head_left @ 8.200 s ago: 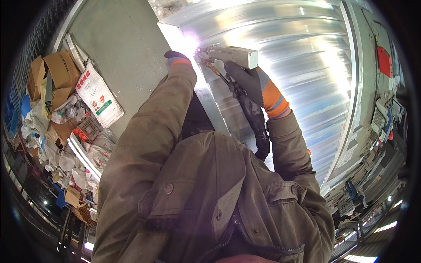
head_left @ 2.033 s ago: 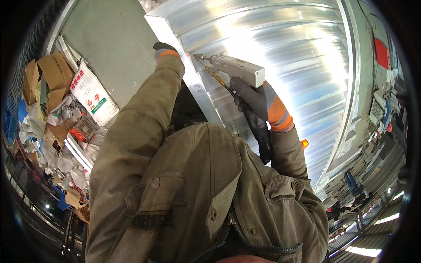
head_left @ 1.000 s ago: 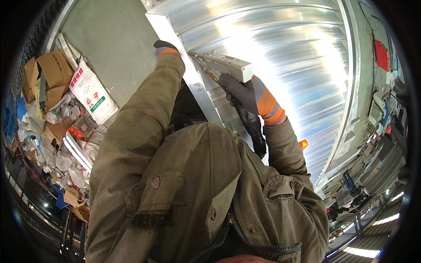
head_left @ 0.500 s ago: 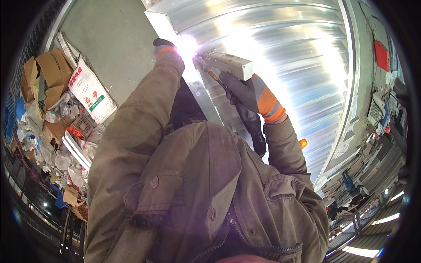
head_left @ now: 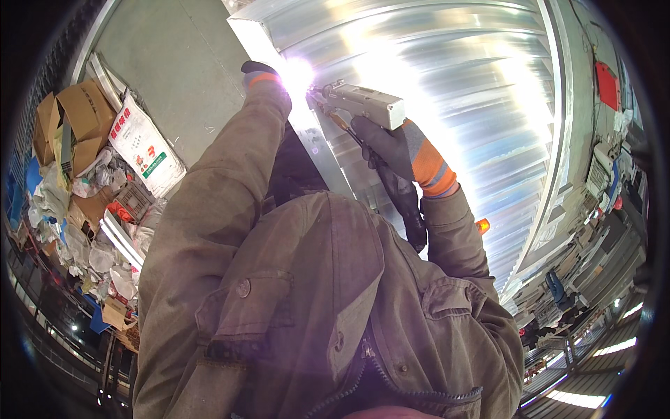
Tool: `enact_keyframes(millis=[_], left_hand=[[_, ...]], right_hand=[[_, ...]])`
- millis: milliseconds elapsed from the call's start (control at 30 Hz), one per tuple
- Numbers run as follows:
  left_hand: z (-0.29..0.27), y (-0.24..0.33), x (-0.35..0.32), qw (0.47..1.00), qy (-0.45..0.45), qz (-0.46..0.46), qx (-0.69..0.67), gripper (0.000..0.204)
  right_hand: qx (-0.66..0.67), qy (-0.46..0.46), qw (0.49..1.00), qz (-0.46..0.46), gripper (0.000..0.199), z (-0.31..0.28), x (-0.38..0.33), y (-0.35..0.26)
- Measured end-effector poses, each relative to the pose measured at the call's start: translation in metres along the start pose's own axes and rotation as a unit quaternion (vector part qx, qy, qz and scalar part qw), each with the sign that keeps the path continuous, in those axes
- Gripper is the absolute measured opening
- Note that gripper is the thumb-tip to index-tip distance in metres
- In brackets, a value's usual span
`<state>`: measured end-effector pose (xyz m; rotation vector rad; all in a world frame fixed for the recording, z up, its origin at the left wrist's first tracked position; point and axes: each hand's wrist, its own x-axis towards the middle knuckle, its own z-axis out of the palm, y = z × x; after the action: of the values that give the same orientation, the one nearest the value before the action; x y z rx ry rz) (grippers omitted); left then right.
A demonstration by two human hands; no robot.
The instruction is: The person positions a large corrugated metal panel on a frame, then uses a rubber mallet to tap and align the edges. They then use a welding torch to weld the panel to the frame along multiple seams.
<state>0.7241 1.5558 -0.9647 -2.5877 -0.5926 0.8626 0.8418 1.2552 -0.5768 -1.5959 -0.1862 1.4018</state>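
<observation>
My right hand (head_left: 394, 143), in a grey and orange glove, is closed around a welding torch. The torch has a pale grey box-like body (head_left: 366, 103), a copper-coloured neck (head_left: 340, 121) and a black-wrapped cable (head_left: 406, 209) hanging down. A white-violet arc glares at its tip, against a pale metal beam (head_left: 322, 155). My left hand (head_left: 259, 72), also gloved, is at the beam's left side close to the arc. My sleeve and the glare hide most of its fingers, so its grip cannot be made out.
A shiny ribbed metal panel (head_left: 460, 91) lies right of the beam. At left are an opened cardboard box (head_left: 84, 112), a printed white sack (head_left: 143, 143) and heaped plastic scrap (head_left: 98, 255). An orange lamp (head_left: 483, 226) shows beside my right sleeve; a red board (head_left: 607, 86) is far right.
Almost nothing differs. The torch and my right hand have shifted very slightly right and down, and my left hand slightly left. The arc stays lit.
</observation>
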Motion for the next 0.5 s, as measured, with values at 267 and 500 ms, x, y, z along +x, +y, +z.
enact_keyframes(millis=[267,500], left_hand=[[0.005,0.000,0.005,0.999,-0.016,-0.010,-0.029,0.023],[0.012,0.005,0.005,0.998,-0.019,0.029,0.059,0.025]], right_hand=[[-0.021,-0.004,1.000,0.000,0.041,-0.002,-0.003,0.001],[-0.001,-0.004,1.000,0.008,0.042,-0.001,-0.009,-0.005]])
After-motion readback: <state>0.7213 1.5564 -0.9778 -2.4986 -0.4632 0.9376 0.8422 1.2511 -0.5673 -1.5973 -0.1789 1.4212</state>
